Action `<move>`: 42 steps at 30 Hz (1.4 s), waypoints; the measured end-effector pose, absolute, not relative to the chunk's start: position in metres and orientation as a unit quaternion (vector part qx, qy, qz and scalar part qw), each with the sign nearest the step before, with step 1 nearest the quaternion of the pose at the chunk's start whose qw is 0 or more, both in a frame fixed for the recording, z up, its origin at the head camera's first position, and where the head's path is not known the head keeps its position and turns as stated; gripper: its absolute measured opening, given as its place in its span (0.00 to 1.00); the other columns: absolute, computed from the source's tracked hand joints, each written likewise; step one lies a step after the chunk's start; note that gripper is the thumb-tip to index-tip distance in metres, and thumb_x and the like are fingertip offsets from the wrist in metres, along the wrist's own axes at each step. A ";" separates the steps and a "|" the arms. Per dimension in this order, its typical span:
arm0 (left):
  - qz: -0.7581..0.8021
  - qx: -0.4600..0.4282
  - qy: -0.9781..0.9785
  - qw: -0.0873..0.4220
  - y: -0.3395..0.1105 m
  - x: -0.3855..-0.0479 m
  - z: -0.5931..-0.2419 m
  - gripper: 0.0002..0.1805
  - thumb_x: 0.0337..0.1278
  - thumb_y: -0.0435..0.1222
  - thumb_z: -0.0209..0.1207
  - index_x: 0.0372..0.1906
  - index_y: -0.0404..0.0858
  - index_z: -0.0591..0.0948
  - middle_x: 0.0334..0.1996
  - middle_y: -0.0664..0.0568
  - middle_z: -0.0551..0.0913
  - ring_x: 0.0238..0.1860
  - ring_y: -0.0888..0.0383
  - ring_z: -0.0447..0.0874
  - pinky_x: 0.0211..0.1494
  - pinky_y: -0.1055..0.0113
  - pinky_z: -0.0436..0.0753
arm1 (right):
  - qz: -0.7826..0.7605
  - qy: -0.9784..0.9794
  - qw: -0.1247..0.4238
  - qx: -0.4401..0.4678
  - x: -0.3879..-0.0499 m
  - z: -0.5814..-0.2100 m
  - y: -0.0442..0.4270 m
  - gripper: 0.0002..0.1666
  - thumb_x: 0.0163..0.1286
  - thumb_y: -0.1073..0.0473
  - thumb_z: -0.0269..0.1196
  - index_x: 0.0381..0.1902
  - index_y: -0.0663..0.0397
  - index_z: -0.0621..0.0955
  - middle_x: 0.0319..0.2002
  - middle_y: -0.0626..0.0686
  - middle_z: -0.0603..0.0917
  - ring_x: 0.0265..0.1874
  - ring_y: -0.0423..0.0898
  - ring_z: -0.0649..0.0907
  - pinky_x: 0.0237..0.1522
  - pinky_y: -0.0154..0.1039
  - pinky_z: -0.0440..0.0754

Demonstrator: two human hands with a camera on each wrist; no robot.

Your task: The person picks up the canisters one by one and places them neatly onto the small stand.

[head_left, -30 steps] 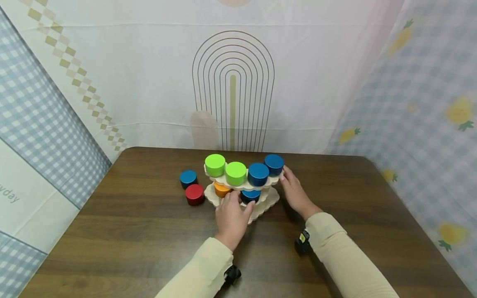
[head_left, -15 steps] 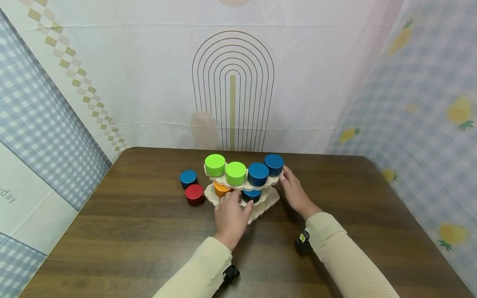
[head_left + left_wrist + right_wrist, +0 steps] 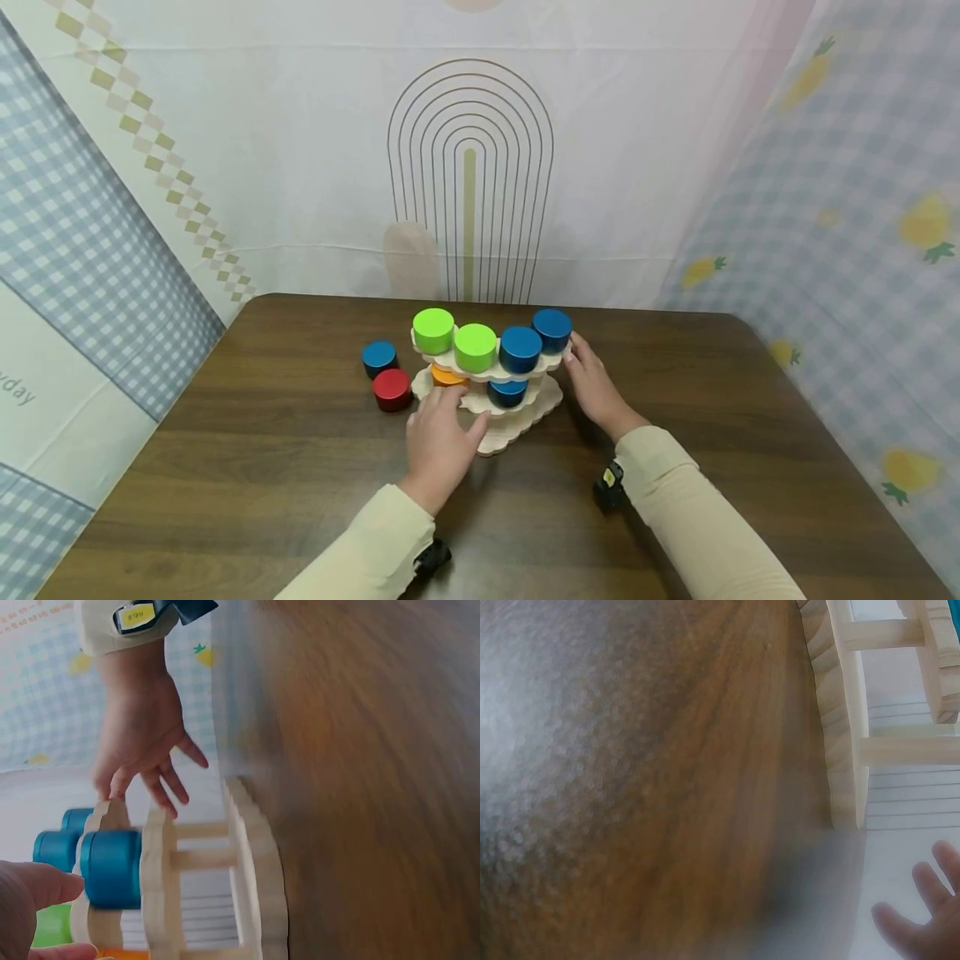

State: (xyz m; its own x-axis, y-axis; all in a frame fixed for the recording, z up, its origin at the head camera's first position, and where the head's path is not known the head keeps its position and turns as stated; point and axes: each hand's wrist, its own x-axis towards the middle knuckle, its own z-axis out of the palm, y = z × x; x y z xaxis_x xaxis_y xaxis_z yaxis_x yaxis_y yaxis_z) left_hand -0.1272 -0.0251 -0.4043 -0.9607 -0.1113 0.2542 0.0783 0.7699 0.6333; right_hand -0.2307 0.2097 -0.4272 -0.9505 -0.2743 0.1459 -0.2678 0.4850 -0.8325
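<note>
A tiered wooden stand [image 3: 517, 429] with scalloped edges stands mid-table. On its top tier sit two green discs [image 3: 475, 348] and two blue discs [image 3: 521, 350]. Below, the middle tier bears an orange disc [image 3: 447, 377], partly hidden, and another blue disc [image 3: 507, 393]. My left hand [image 3: 438, 446] is in front of the stand, fingers spread and holding nothing, its fingertips near the orange disc; its thumb [image 3: 56, 886] shows beside the lower blue disc in the left wrist view. My right hand [image 3: 596, 392] holds the top tier's right edge by thumb and finger [image 3: 120, 784]; other fingers extend.
A loose blue disc [image 3: 379, 360] and a red disc [image 3: 392, 390] lie on the brown table [image 3: 262, 467], left of the stand. A patterned cloth [image 3: 322, 167] hangs behind the table's far edge.
My left hand has let go of the blue disc on the middle tier and moved left and slightly back. That disc has shifted very slightly right. My right hand stays put.
</note>
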 end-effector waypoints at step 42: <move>-0.433 0.158 -0.886 0.040 -0.125 -0.181 -0.432 0.50 0.49 0.51 0.67 0.71 0.33 0.55 0.65 0.32 0.54 0.65 0.36 0.49 0.61 0.37 0.58 | -0.465 0.871 0.003 -0.155 -0.232 -0.429 0.212 0.32 0.81 0.51 0.36 0.76 0.56 0.48 0.74 0.64 0.53 0.72 0.63 0.56 0.67 0.64 0.55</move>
